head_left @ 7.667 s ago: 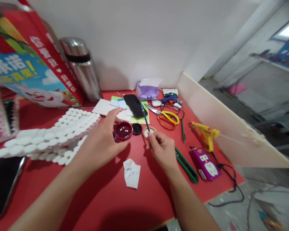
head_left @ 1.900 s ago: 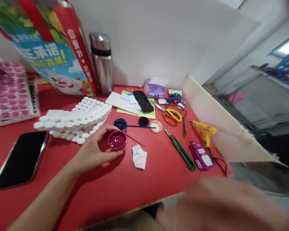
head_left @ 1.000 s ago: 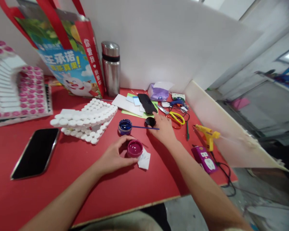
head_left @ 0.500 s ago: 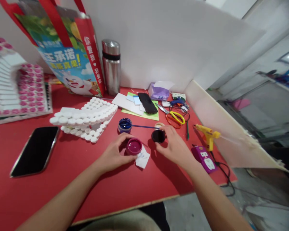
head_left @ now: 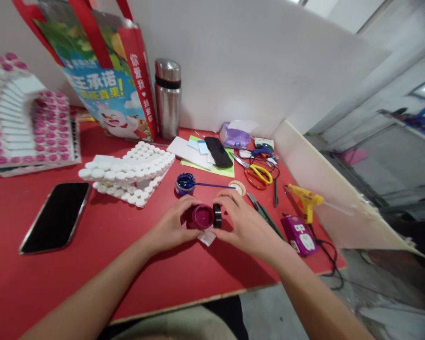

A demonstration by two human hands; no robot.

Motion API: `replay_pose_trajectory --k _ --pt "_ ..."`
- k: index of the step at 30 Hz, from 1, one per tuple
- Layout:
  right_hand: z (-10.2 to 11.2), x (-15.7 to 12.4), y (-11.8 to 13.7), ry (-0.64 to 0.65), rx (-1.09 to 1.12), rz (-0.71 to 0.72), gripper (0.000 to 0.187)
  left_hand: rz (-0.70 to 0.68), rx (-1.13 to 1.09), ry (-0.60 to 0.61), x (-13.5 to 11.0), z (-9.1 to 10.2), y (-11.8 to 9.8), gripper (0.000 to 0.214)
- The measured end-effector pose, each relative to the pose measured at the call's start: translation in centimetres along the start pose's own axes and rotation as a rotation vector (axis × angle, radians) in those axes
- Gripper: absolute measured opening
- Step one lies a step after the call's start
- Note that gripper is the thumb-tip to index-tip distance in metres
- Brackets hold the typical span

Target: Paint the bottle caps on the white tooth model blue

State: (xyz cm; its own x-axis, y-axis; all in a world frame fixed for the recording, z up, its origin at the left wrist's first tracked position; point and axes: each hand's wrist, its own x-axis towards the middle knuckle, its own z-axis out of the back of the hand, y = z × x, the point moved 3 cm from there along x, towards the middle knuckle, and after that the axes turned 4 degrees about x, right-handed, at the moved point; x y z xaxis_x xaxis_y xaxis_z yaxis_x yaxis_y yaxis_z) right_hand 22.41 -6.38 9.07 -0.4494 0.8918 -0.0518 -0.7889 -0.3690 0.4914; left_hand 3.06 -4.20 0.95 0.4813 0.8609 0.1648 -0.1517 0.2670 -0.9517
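My left hand (head_left: 170,226) grips a small open pot of magenta paint (head_left: 201,217) standing on the red table (head_left: 134,278). My right hand (head_left: 242,224) holds a black lid (head_left: 217,216) on edge, right beside the pot's rim. A crumpled white tissue (head_left: 206,237) lies under the two hands. Behind them stands a blue paint pot (head_left: 185,184) with a thin brush (head_left: 212,185) resting across it, and a beige lid (head_left: 238,187) lies at the brush's far end.
A white bottle-cap structure (head_left: 127,174) and a black phone (head_left: 56,217) lie to the left. A steel flask (head_left: 167,98) and a printed bag (head_left: 102,80) stand at the back. Scissors (head_left: 255,174), a green cutter (head_left: 265,215), a yellow glue gun (head_left: 304,200) and a purple socket block (head_left: 299,234) lie to the right.
My right hand picked up the black lid from near the brush and carried it to the magenta pot. My left hand stayed on the pot.
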Motion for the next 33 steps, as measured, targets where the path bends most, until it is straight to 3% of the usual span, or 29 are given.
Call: replay_pose_trajectory --k 7,13,17,23,27,33 --pt "0.5 1.2 1.9 0.158 -0.257 0.05 0.063 0.027 -0.053 -0.005 0.0 -0.2 0.5 0.052" --pt "1.6 3.1 3.5 0.288 -0.433 0.136 0.065 0.049 -0.238 0.005 0.0 -0.4 0.2 0.064" --pt "1.5 3.7 3.9 0.307 -0.438 0.124 0.064 0.021 -0.235 -0.007 -0.1 -0.4 0.3 0.072" --pt "1.1 4.0 4.3 0.226 -0.493 -0.066 0.076 -0.016 -0.181 -0.117 -0.5 -0.2 0.9 0.071" --pt "2.7 3.3 4.3 0.177 -0.376 0.024 0.088 0.015 -0.218 -0.138 -0.4 0.3 0.7 0.075" --pt "4.7 3.3 4.4 0.334 -0.27 0.177 0.061 0.015 -0.214 -0.122 -0.2 0.9 -0.1 0.072"
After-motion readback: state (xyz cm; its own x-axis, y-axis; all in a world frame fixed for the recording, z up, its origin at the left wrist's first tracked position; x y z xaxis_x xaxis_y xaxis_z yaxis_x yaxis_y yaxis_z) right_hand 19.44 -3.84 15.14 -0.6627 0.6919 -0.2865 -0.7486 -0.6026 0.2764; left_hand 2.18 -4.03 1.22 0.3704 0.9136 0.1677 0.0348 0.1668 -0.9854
